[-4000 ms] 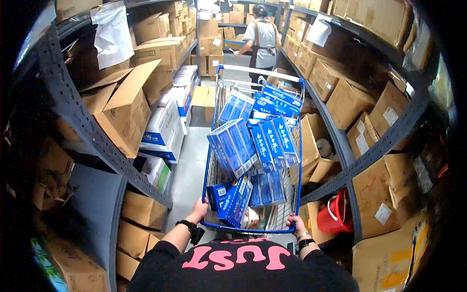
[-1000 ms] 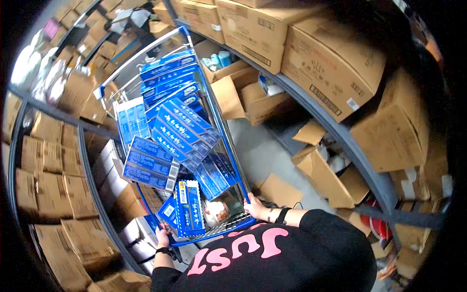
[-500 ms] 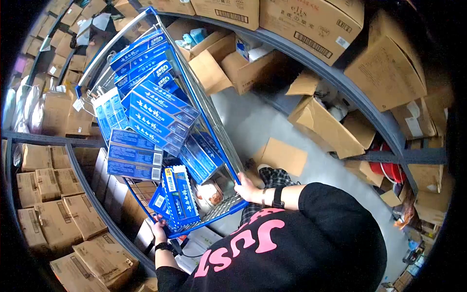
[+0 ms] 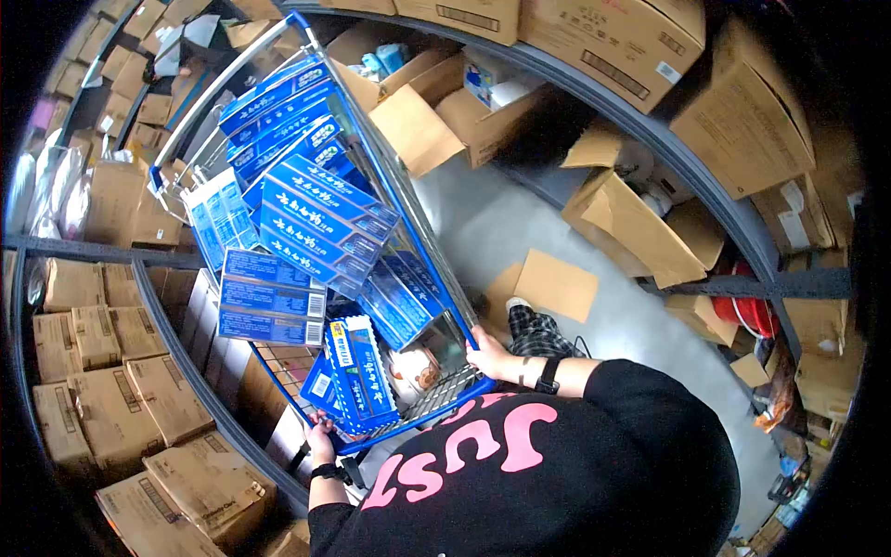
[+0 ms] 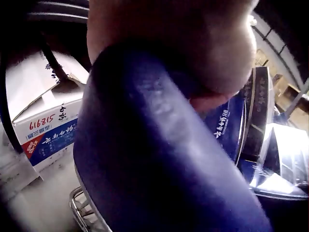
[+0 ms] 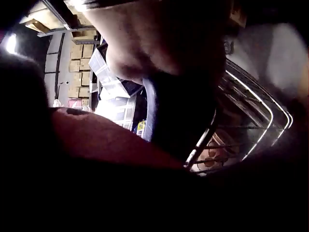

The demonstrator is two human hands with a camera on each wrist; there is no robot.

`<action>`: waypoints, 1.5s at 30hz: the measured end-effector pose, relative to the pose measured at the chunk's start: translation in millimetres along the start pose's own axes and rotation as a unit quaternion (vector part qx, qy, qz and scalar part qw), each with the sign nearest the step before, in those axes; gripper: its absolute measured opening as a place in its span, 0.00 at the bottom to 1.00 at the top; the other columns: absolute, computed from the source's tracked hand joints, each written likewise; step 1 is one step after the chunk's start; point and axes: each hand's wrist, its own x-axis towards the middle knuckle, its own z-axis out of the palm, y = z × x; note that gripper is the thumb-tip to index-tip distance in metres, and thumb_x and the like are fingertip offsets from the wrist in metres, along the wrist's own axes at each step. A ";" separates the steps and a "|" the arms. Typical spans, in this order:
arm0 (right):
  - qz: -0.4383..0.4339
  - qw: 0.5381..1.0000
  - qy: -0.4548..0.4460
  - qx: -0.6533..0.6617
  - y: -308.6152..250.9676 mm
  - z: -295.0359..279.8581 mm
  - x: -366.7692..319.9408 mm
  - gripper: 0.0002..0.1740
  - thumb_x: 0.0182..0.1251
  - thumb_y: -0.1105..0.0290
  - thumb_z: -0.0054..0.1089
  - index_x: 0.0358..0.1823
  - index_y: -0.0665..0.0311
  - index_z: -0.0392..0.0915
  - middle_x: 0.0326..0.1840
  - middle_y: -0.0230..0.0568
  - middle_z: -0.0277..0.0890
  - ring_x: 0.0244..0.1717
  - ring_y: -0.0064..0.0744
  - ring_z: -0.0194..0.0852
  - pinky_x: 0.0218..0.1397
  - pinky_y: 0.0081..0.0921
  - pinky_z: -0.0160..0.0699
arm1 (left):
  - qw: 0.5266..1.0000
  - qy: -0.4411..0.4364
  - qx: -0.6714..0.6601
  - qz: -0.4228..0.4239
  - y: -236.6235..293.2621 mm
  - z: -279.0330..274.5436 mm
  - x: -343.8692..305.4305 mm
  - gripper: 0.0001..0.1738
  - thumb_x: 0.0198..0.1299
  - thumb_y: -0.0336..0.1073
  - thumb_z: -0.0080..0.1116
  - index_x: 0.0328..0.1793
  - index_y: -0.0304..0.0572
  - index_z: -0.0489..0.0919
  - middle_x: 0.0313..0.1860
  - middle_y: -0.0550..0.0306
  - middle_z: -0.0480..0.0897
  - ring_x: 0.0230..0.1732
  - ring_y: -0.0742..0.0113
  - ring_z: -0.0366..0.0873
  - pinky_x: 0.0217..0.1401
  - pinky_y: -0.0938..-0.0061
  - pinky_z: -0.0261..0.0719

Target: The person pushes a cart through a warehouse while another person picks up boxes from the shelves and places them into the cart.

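Note:
A wire shopping cart point(image 4: 425, 418) with a blue rim stands before me, heaped with blue printed cartons point(image 4: 320, 223). My left hand point(image 4: 320, 440) grips the near left corner of the rim. At the near right corner, my right hand point(image 4: 488, 356) holds the rim with curled fingers. In the left wrist view the thick blue corner point(image 5: 159, 130) fills the middle beneath my palm. The right wrist view is dark, showing part of my hand above the blue rim point(image 6: 149, 108). A narrow blue box point(image 4: 360, 376) and a round whitish item with brown patches point(image 4: 415, 369) lie at the cart's near end.
Shelving with brown cartons point(image 4: 102, 418) runs close along the left. Opened boxes point(image 4: 640, 223) sit along the right shelf, near a red bucket point(image 4: 747, 306). A flat cardboard piece point(image 4: 557, 285) lies on the grey floor point(image 4: 483, 213). White cartons point(image 5: 48, 116) stand beside the cart's left corner.
The cart has turned from pointing straight down the aisle to slanting up-left in the head view. Both hands keep their hold on its rim. Over the last half second little has shifted.

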 end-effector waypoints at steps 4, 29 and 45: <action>0.007 0.997 -0.070 0.031 -16.0 15.2 7.3 0.15 0.43 0.83 0.42 0.32 0.60 0.53 0.21 0.33 0.53 0.17 0.23 0.55 0.16 0.20 0.57 | 1.000 0.000 -0.009 0.005 11.2 -23.8 15.6 0.14 0.31 0.19 0.36 0.26 0.47 0.59 0.30 0.58 0.66 0.21 0.70 0.61 0.24 0.79 0.61; 0.042 0.988 -0.076 0.129 -24.4 53.6 -91.3 0.13 0.42 0.80 0.46 0.32 0.65 0.57 0.22 0.36 0.59 0.16 0.23 0.59 0.15 0.19 0.60 | 0.996 -0.058 -0.016 0.065 -44.0 -107.9 -35.0 0.05 0.48 0.25 0.41 0.28 0.48 0.65 0.23 0.64 0.69 0.18 0.77 0.63 0.18 0.83 0.60; -0.071 0.908 0.286 -0.297 -237.3 628.2 203.1 0.07 0.54 0.70 0.44 0.31 0.64 0.68 0.18 0.36 0.68 0.16 0.24 0.65 0.21 0.23 0.65 | 0.988 -0.040 0.114 0.102 303.4 -475.1 425.1 0.04 0.44 0.28 0.43 0.29 0.42 0.68 0.21 0.58 0.71 0.25 0.68 0.68 0.28 0.74 0.65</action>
